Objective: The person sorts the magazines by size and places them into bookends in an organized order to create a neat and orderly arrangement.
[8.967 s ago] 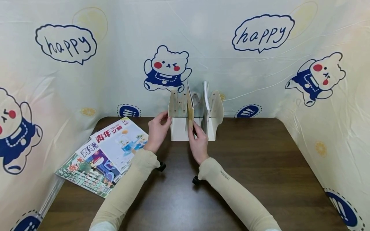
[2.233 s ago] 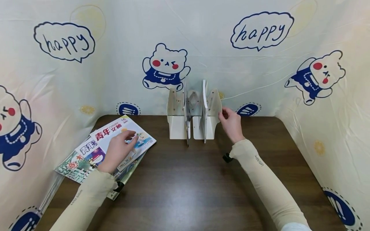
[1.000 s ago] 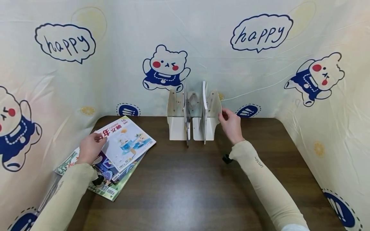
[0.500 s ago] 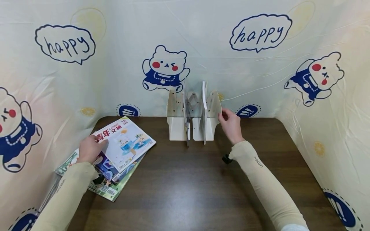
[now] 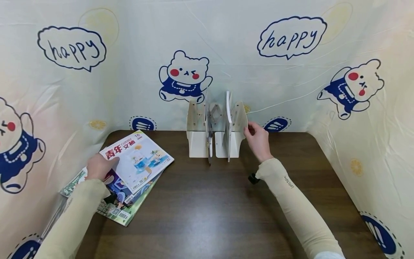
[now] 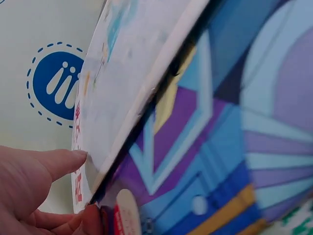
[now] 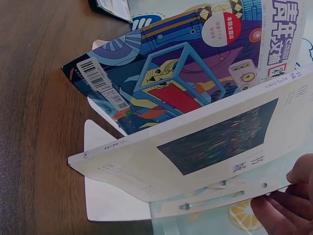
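Fanned stack on worktop's [image 5: 226,216] left side: green magazine [image 5: 136,207] nearest, purple magazine [image 5: 121,191] above, white magazine [image 5: 139,163] topmost, left edge pinched by left hand's [image 5: 101,166] fingers. Beyond, near far edge, right hand's [image 5: 258,141] fingers pinch end plate [image 5: 239,117] of bookstand [image 5: 198,145] holding white book [image 7: 220,142]. Deep grip could drag purple magazine along; tug on plate could topple book.
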The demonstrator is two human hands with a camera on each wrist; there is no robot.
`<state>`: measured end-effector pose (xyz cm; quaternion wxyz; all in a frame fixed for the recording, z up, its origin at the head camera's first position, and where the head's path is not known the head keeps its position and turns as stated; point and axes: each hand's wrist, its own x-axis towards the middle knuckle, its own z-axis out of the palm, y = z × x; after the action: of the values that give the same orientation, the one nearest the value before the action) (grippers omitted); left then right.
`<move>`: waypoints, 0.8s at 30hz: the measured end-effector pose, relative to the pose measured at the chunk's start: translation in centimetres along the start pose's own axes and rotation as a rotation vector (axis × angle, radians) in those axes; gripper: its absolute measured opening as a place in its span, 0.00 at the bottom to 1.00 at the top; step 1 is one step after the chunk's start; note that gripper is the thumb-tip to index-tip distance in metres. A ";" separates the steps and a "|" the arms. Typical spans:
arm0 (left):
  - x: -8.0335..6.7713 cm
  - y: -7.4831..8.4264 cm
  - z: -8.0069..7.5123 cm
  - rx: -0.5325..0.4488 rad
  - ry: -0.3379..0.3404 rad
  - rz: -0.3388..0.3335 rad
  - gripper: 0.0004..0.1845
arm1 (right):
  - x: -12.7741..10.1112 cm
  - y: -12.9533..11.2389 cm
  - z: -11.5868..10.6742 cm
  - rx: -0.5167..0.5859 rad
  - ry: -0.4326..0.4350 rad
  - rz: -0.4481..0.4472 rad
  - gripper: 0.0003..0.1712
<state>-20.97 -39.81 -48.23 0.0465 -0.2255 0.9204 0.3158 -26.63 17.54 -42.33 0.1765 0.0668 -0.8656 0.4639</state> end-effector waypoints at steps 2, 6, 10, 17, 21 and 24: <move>0.1 0.0 -0.2 -0.015 -0.009 -0.021 0.45 | 0.0 0.0 0.0 0.008 -0.001 0.001 0.17; 0.4 0.0 -0.5 -0.029 -0.038 -0.054 0.47 | 0.0 0.0 0.1 0.019 -0.005 0.007 0.17; 0.7 -0.4 -0.5 -0.005 -0.056 -0.050 0.49 | -0.1 0.0 0.1 0.012 0.000 0.013 0.16; 1.0 -0.8 -0.5 0.005 -0.063 -0.060 0.50 | 0.1 0.1 0.1 0.010 0.013 0.003 0.16; 1.1 -0.7 -0.6 0.014 -0.053 -0.044 0.44 | 0.1 0.2 0.2 0.008 0.012 0.002 0.17; 1.0 -0.8 -0.5 -0.012 -0.047 -0.031 0.39 | 0.0 0.3 0.2 0.005 0.012 0.003 0.17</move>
<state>-21.49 -41.02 -48.48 0.0717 -0.2323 0.9137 0.3257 -26.79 17.50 -42.62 0.1809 0.0629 -0.8634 0.4668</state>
